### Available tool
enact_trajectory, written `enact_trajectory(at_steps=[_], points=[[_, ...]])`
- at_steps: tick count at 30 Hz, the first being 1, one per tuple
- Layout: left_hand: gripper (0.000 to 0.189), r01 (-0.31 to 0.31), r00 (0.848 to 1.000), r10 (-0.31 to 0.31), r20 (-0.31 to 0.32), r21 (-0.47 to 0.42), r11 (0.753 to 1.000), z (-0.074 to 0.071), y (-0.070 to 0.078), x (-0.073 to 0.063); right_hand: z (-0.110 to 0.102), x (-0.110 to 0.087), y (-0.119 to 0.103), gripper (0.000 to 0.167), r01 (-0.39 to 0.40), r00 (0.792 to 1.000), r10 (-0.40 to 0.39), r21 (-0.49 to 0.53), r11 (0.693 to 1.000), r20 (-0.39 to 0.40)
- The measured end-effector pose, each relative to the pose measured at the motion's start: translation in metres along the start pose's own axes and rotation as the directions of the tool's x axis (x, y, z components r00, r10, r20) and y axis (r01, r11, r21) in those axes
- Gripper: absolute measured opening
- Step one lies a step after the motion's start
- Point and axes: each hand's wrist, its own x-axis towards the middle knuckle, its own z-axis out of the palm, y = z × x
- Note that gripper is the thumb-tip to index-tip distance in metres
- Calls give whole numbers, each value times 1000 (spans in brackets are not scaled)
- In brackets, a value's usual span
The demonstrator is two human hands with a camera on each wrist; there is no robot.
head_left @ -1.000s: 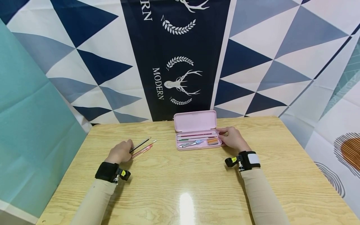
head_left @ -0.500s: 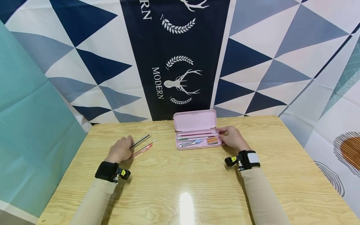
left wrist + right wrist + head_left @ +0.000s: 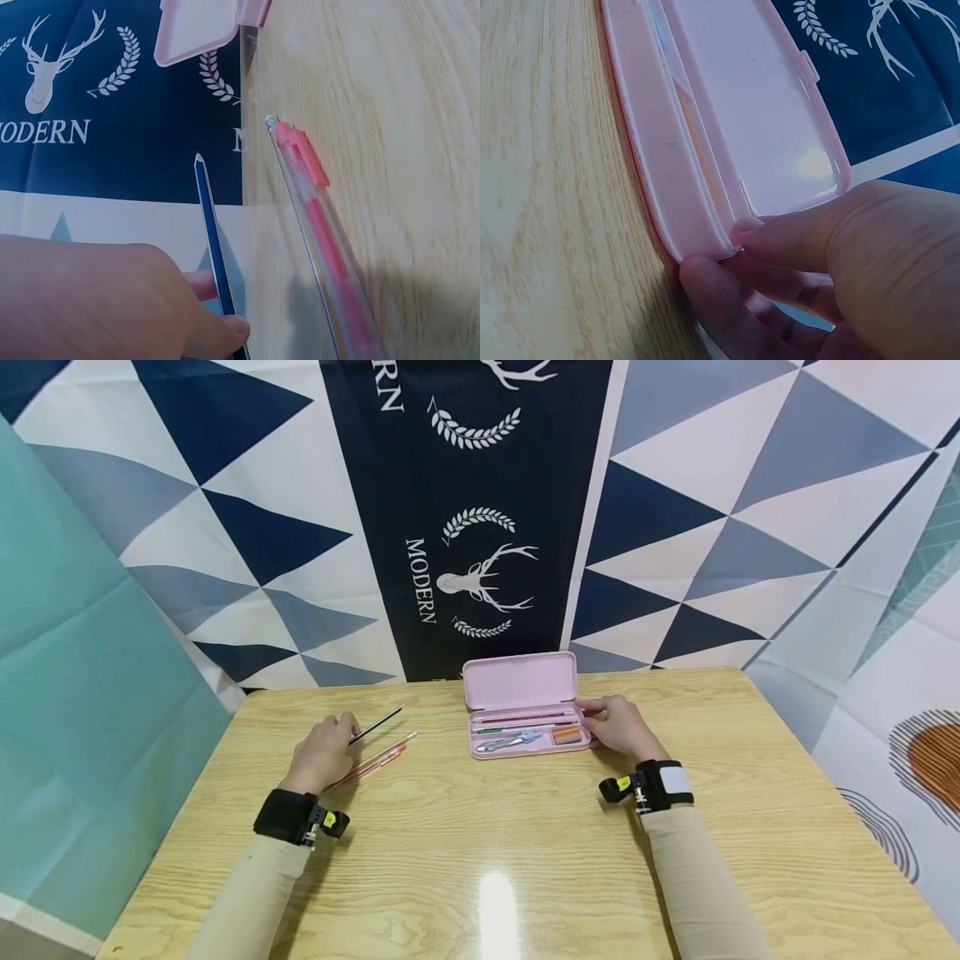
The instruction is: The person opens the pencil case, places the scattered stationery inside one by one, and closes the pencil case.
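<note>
My left hand [image 3: 322, 756] pinches a dark pencil [image 3: 212, 240] between thumb and finger, its sharpened tip pointing away and raised. Just right of that hand, a pink pen [image 3: 330, 247] and a thin pale stick [image 3: 300, 215] lie side by side on the table. The pink pencil case [image 3: 520, 683] lies with its lid up at the back of the table. Pencils [image 3: 525, 719], a drawing compass [image 3: 512, 742] and an orange-brown block [image 3: 567, 735] are inside it. My right hand [image 3: 621, 729] grips the case's right end, thumb at the inner edge and fingers outside.
The wooden table [image 3: 480, 827] ends at a patterned cloth backdrop [image 3: 480, 485] right behind the case. A teal cloth [image 3: 97, 693] hangs along the left side. A black strap with a small camera sits on each wrist.
The left hand has lifted the dark pencil slightly up and away from the pink pen and thin stick, which stay on the table. The right hand keeps its grip on the case.
</note>
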Motion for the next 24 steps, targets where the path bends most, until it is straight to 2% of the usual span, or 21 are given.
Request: enact_trajectory(at_steps=[8,14,19,24], points=[[39,-36,997,36,-70,1,999,-3,5,-2,-1,0,-2,44,-10,1000,10,3,1000,0],[40,-50,987,51,-151,7,999,-5,8,-2,0,-2,-3,44,-17,1000,17,17,1000,6],[42,-62,980,63,-189,9,998,-5,11,-2,-1,-2,-2,43,19,1000,-19,31,999,2],[44,-76,972,79,-223,22,997,-5,13,-3,-1,-2,0,43,17,1000,-17,40,999,4]])
